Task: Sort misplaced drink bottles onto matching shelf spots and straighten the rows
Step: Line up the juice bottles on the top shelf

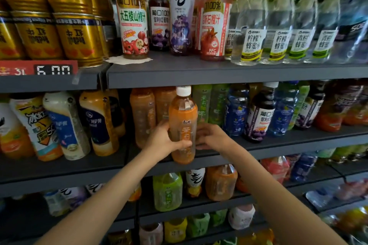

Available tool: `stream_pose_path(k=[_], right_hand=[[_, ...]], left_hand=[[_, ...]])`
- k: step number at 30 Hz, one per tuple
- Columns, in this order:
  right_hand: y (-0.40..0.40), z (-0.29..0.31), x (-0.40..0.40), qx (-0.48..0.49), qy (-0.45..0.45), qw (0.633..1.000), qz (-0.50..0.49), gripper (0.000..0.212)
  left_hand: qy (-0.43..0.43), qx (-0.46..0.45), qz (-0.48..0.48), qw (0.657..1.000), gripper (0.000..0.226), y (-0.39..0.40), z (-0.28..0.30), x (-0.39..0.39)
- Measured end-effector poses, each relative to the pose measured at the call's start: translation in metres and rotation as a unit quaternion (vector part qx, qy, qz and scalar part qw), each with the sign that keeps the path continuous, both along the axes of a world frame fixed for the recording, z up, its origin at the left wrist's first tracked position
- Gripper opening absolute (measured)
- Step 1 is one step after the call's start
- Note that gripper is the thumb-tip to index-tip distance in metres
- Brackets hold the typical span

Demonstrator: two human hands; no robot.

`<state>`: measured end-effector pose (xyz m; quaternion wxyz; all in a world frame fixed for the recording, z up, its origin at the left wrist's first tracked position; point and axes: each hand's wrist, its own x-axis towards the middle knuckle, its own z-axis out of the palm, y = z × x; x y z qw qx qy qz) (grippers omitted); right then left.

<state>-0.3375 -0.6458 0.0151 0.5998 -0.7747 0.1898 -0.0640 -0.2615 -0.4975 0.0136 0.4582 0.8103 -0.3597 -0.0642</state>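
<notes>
You hold the orange bottle [183, 125] at the front edge of the middle shelf [278, 145].
Your left hand [163, 141] wraps its lower body, thumb across the label; your right hand [211, 137] is just beside it with fingers curled, and whether they grip it I cannot tell. It is upright in front of the like orange bottles [142, 113], so probably being slotted into that row. Dark shop shelving; cans [77, 40] and juices [133, 16] sit above, and a grape bottle [258, 113] stands among the blue ones.
</notes>
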Motion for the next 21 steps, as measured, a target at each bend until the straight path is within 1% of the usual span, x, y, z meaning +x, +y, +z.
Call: stream_pose_path(k=[3,6,8,10,12,14,15,17,18,20,21], right_hand=[[-0.021,0.006,-0.018,-0.043,0.013,0.998,0.04,0.04],[-0.029,0.005,-0.015,-0.082,-0.002,0.994,0.069,0.045],[-0.036,-0.002,-0.007,-0.14,-0.012,0.987,0.071,0.037],[-0.051,-0.009,0.0,-0.195,-0.021,0.98,0.03,0.032],[-0.07,-0.015,0.0,-0.204,-0.029,0.978,-0.013,0.026],[-0.086,-0.019,-0.006,-0.202,-0.031,0.979,-0.003,0.015],[-0.092,-0.021,-0.009,-0.196,-0.031,0.98,0.006,0.013],[-0.102,-0.023,-0.018,-0.196,-0.045,0.98,0.007,0.014],[-0.105,-0.024,-0.023,-0.21,-0.064,0.976,-0.003,0.013],[-0.111,-0.022,-0.033,-0.283,-0.114,0.952,-0.041,0.012],[-0.112,-0.019,-0.038,-0.336,-0.145,0.928,-0.075,0.017]], left_hand=[[-0.005,0.014,0.034,0.999,0.061,-0.034,-0.001,-0.007],[-0.029,0.035,0.123,0.991,0.059,-0.06,-0.003,-0.006],[-0.034,0.03,0.177,0.983,0.056,-0.072,-0.004,-0.003],[-0.049,0.037,0.217,0.974,0.053,-0.082,-0.003,-0.001],[-0.078,0.063,0.257,0.961,0.053,-0.091,-0.003,-0.003],[-0.103,0.097,0.295,0.945,0.055,-0.097,-0.005,-0.009],[-0.114,0.114,0.307,0.938,0.056,-0.099,-0.006,-0.012],[-0.136,0.169,0.319,0.923,0.055,-0.099,-0.006,-0.016],[-0.146,0.22,0.314,0.912,0.054,-0.098,-0.003,-0.018],[-0.152,0.349,0.274,0.883,0.044,-0.093,0.006,-0.022],[-0.15,0.388,0.253,0.873,0.037,-0.092,0.011,-0.027]])
